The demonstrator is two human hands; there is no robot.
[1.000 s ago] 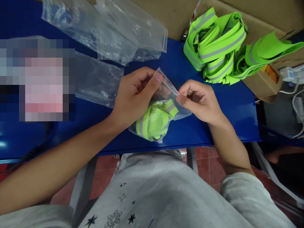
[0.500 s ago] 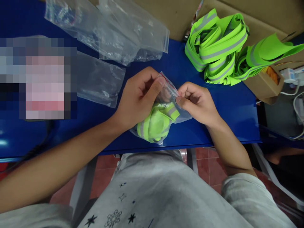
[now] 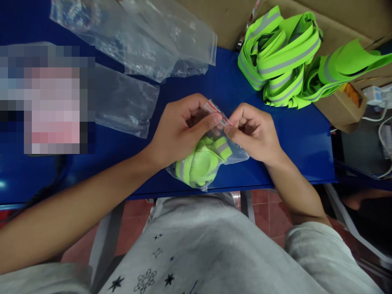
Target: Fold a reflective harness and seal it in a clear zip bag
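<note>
A small clear zip bag (image 3: 214, 157) with a red-lined top lies on the blue table (image 3: 284, 134) near its front edge. Inside it is a folded neon-green band with grey reflective stripes (image 3: 200, 163). My left hand (image 3: 180, 130) pinches the bag's top edge between thumb and fingers. My right hand (image 3: 255, 130) pinches the same edge right beside it; the two thumbs nearly touch.
Several empty clear bags (image 3: 147, 41) lie at the back left and middle left (image 3: 122, 102) of the table. A heap of neon-green reflective bands (image 3: 284, 57) sits at the back right, against brown cardboard (image 3: 339, 106). A pixelated patch covers the left. My grey-clad lap is below the edge.
My two hands have come closer together along the bag's top edge, the left thumb sliding right toward the right hand. The bag stays in place on the table.
</note>
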